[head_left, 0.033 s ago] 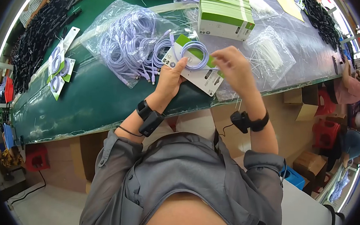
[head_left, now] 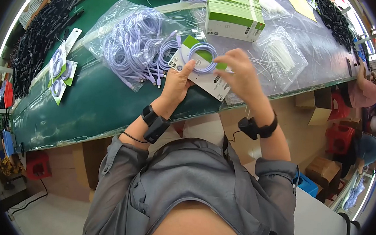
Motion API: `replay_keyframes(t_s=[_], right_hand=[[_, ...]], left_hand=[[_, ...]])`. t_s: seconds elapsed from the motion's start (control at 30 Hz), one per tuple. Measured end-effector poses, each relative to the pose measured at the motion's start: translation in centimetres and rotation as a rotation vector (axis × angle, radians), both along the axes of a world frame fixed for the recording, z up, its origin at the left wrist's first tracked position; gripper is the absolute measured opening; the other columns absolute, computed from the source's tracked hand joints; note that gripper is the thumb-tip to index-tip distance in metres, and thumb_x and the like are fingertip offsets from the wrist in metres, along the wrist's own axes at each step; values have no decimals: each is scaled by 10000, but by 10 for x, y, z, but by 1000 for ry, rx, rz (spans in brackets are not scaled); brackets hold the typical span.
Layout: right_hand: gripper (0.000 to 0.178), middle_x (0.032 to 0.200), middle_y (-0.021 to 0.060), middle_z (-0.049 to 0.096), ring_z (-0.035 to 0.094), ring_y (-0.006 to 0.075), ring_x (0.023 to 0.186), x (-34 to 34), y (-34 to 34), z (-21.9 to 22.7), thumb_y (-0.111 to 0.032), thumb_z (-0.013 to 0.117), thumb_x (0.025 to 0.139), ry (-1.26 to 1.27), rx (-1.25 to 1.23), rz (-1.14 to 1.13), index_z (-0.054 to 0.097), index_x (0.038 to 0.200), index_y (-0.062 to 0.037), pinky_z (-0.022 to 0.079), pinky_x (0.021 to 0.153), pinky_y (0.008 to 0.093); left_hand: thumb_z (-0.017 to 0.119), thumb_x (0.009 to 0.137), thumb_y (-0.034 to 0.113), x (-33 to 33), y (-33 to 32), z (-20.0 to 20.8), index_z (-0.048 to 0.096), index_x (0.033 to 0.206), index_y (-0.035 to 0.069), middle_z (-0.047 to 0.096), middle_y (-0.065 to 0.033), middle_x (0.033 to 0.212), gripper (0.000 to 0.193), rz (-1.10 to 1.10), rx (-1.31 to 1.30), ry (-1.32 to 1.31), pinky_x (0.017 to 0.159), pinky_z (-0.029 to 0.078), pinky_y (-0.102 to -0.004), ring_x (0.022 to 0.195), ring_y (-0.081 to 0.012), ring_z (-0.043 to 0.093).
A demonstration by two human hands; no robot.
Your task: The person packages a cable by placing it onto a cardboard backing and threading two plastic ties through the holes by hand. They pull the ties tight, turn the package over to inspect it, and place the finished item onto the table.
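Two bare hands meet at a white-and-green card [head_left: 206,82] close to the near edge of the bench [head_left: 79,118], with a lavender cable coil [head_left: 204,45] lying flat against its face. The left hand [head_left: 176,85] grips the card's near left side, thumb on top at the coil's edge and the other fingers mostly hidden beneath, a hold that seems to pin coil and card together while leaving the coil's right side free to reach. The right hand [head_left: 239,74] is bent in at that side, its fingers curled with a narrow gap to the thumb; whether they touch the cable or pinch something thin cannot be told. Just left of the card, a clear bag of lavender cables [head_left: 134,40] spills connectors toward the person, probably placed for easy picking. A stack of cards [head_left: 235,15] stands beyond, and a bag of white ties [head_left: 282,56] lies to the right, both seemingly within reach. Carded coils [head_left: 60,70] lie farther left, apart from the loose stock, beside a heap of black cables [head_left: 40,35].
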State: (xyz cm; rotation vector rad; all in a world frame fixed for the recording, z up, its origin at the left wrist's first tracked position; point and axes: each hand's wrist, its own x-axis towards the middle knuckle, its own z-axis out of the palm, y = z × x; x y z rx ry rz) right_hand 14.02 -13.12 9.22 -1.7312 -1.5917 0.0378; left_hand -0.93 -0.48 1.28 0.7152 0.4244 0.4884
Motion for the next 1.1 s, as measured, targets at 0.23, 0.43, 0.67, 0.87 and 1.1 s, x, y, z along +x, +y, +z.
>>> replay_keyframes(t_s=[0.23, 0.43, 0.67, 0.87, 1.1], right_hand=[[246, 791, 89, 550, 559, 284, 832, -26, -5, -21, -98, 702, 734, -252, -48, -55, 637, 971, -90, 430, 790, 383], [232, 834, 79, 562, 564, 272, 839, -24, -5, -29, -97, 666, 770, -224, -25, 99, 622, 998, -91, 405, 804, 380], [258, 778, 99, 578, 590, 279, 750, -24, -4, -19, -79, 711, 750, -67, -68, 115, 618, 989, -44, 467, 700, 348], [188, 785, 67, 622, 609, 187, 742, -36, 6, -20, -73, 699, 797, 473, -5, -148, 618, 961, -31, 473, 679, 273], [110, 789, 2, 623, 559, 78, 731, -39, 2, -39, -134, 600, 915, 691, -97, -135, 597, 918, -24, 454, 674, 228]], left_hand=[[588, 919, 105, -10, -24, 13, 511, 1197, 28, 612, -90, 1102, 299, 14, -66, -95, 806, 569, -348, 959, -192, 635], [579, 917, 95, -21, -21, 5, 490, 1222, 27, 610, -90, 1110, 325, -8, -29, -43, 842, 557, -358, 986, -199, 633], [630, 891, 87, -23, -25, 8, 537, 1155, 29, 629, -69, 1044, 286, 76, 4, -40, 728, 577, -297, 888, -158, 649], [643, 883, 91, -22, -28, -2, 558, 1130, 37, 641, -51, 996, 267, 102, 55, 27, 699, 559, -269, 852, -140, 652], [658, 877, 119, -27, -24, -10, 591, 1085, 48, 653, -29, 932, 229, 97, 92, 102, 615, 520, -225, 769, -104, 642]])
